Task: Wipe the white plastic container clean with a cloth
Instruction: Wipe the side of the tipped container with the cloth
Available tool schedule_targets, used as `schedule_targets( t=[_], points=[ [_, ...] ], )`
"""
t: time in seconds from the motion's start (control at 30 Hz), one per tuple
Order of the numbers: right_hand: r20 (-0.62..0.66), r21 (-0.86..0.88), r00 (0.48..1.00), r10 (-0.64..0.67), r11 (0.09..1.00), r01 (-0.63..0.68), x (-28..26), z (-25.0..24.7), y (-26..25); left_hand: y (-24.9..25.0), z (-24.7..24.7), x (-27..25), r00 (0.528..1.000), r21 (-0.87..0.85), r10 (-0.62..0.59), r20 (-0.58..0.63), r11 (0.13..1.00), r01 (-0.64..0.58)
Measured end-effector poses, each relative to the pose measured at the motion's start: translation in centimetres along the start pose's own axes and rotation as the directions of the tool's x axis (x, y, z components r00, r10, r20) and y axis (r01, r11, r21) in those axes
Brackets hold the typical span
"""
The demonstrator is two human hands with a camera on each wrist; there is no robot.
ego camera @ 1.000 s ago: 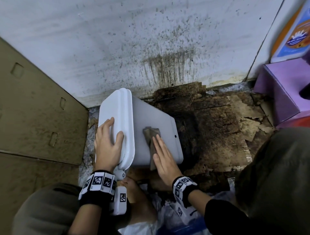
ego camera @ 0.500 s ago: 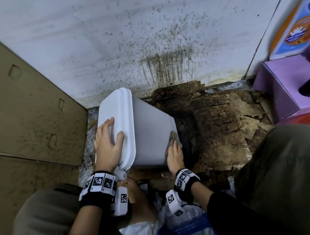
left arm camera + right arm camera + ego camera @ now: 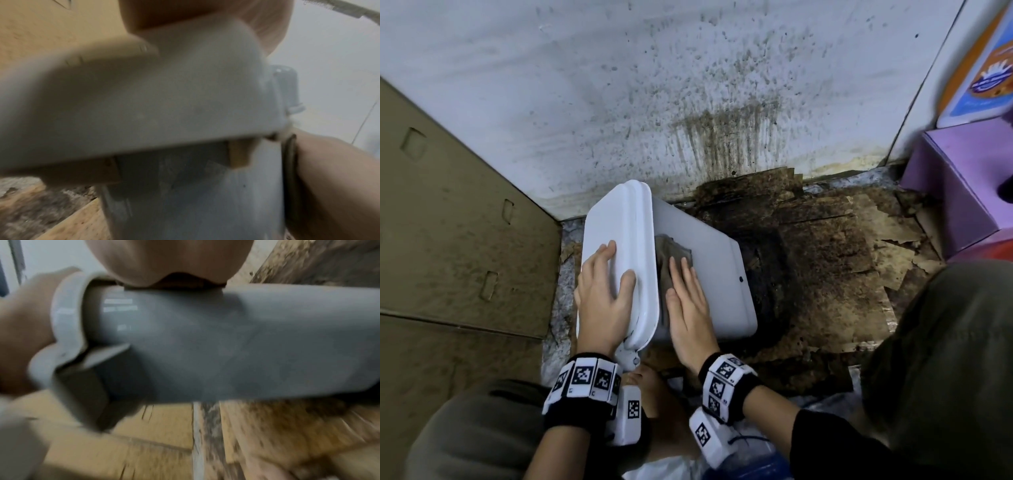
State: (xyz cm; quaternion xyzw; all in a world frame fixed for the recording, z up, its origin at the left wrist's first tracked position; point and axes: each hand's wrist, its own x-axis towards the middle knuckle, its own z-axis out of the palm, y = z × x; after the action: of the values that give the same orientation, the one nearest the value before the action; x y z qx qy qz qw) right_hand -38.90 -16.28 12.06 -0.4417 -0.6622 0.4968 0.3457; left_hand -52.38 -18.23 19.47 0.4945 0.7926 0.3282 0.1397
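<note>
The white plastic container (image 3: 719, 270) lies tilted on the floor against the stained wall, its lid (image 3: 619, 226) facing left. My left hand (image 3: 602, 287) rests flat on the lid with straight, spread fingers. A grey-brown cloth (image 3: 671, 250) lies on the container's upper side, right beside the lid's rim. My right hand (image 3: 686, 298) presses flat on the cloth, fingers straight. In the blurred right wrist view the container's grey side (image 3: 226, 340) fills the frame beneath my palm. The left wrist view shows the lid (image 3: 144, 97) close up and blurred.
Rotted, dark-stained cardboard (image 3: 825, 260) covers the floor to the right. A brown cardboard panel (image 3: 448, 240) stands on the left. The mould-spotted white wall (image 3: 688, 85) rises behind. A purple box (image 3: 962, 185) sits at the right. My knees frame the bottom.
My right hand with the cloth has slid from the container's right lower corner back left across the upper side to the lid's rim. The left hand has stayed on the lid.
</note>
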Motion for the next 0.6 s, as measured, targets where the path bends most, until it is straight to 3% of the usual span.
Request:
schedule_targets(
  t=[0.2, 0.4, 0.5, 0.6],
  points=[
    [0.214, -0.023, 0.973, 0.092, 0.996, -0.089, 6.7, -1.6, 0.3, -0.4, -0.2, 0.0, 1.0, -0.006, 0.005, 0.005, 1.0, -0.005],
    [0.266, -0.121, 0.959, 0.1, 0.99, -0.069, 9.6, -3.2, 4.2, -0.9, -0.5, 0.1, 1.0, -0.039, -0.002, 0.016, 0.999, 0.002],
    [0.232, -0.175, 0.949, 0.213, 0.969, -0.175, 10.1, -4.1, 6.9, -1.2, -0.6, 0.3, 1.0, -0.06, 0.0, 0.014, 0.998, 0.001],
    [0.229, -0.194, 0.894, 0.384, 0.918, -0.345, 9.7, -6.2, 8.6, -1.4, -0.6, 0.4, 1.0, -0.073, 0.006, 0.017, 0.997, -0.004]
  ],
)
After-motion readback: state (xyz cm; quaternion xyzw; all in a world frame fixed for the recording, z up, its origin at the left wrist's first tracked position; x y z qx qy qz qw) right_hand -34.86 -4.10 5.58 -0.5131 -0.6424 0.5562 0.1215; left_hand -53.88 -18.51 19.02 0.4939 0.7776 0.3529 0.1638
